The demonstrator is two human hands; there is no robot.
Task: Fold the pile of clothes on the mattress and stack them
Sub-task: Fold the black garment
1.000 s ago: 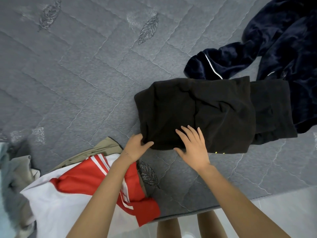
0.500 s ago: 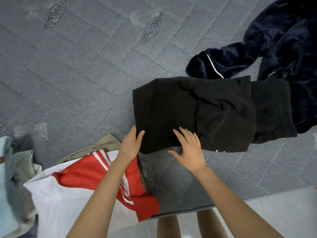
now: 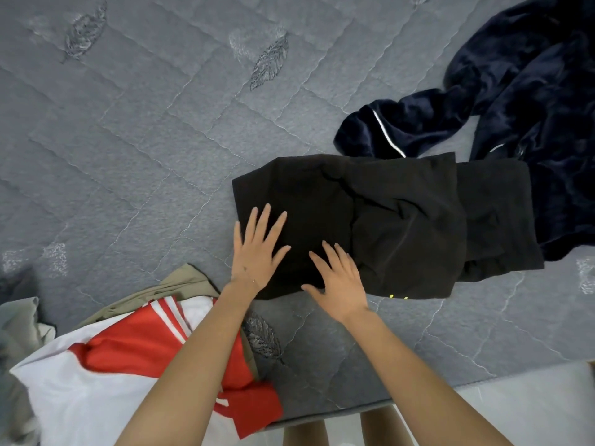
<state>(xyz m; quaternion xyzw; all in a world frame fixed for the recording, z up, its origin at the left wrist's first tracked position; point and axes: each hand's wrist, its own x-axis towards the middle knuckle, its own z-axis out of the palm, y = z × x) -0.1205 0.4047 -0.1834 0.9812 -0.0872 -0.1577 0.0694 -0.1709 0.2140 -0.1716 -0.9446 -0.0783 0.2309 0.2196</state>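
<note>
Head camera looks down at our two bare arms reaching over a grey quilted mattress (image 3: pixel 145 140) stitched with leaf patterns. Our left hand (image 3: pixel 257 255) lies flat on the near left corner of the folded black garment (image 3: pixel 386 214), fingers straight and spread wide, gripping nothing. Our right hand (image 3: pixel 339 284) lies just beside it, also released and flat, its fingers splayed on the black cloth and its heel over the garment's near edge. The two hands are close together but not touching.

The black garment sits right of the middle of the mattress as a rough rectangle, with one layer folded over another so that a narrower strip sticks out on the right. Some creases run across its middle, and a small yellow mark (image 3: pixel 397 297) shows at its near edge.

A dark navy velvety garment (image 3: pixel 531 107) with a thin white stripe lies unfolded at the far right; the black garment overlaps its edge. At the near left, under our left forearm, a red and white garment (image 3: pixel 145 349) lies on a khaki one (image 3: pixel 174 284), with grey cloth (image 3: pixel 19 323) at the left border. Pale floor (image 3: pixel 531 407) and our legs (image 3: pixel 306 432) show below the mattress edge.
</note>
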